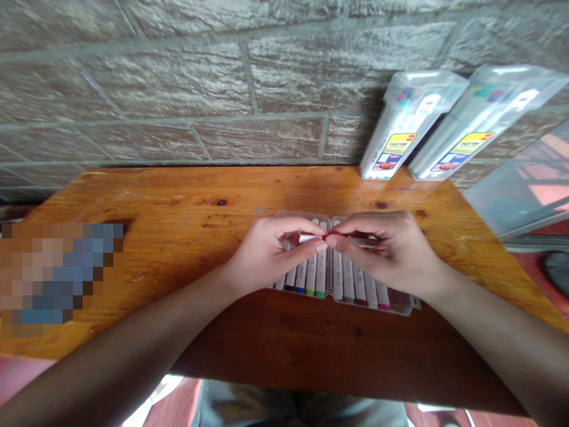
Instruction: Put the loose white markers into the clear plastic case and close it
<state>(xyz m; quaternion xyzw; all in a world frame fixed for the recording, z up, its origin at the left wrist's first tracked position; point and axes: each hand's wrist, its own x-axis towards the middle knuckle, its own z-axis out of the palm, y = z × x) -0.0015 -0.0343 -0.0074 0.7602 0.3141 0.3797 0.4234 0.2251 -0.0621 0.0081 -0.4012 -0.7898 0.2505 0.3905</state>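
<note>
My left hand and my right hand meet over an open clear marker case lying on the wooden table. Between them they pinch a white marker with a red end, held level. The left fingers close on its white barrel. The right fingertips close on its red end. Under my hands, rows of white markers with coloured ends lie in both halves of the case.
Two closed clear marker boxes lean against the brick wall at the back right. A transparent lid or box sits off the table's right edge. A blurred patch covers the table's left side.
</note>
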